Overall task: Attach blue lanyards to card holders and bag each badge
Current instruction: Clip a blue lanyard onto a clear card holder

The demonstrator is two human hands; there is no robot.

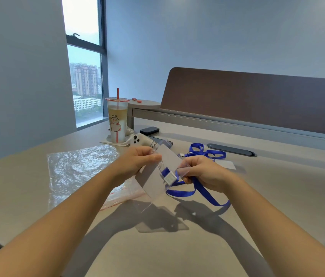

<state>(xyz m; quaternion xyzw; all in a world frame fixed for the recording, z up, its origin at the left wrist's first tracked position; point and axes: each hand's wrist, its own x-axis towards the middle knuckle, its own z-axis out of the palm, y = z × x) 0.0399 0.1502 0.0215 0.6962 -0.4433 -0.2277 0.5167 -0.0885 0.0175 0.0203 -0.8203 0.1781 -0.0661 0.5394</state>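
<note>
Cool daylight comes from the window (84,76) on my far left, soft and even. My forearms throw broad grey shadows onto the desk (177,256) below them. The plastic bag (77,168) glints. The wide lens bends edges; focus stays fairly sharp.

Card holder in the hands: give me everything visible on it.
The card holder is a clear, soft-looking plastic sleeve with a pale card inside, held tilted above the table. The left hand grips its far edge; the right hand pinches the top strip. A white clip on the blue lanyard sits at its slot; whether it is fastened is unclear.
</note>
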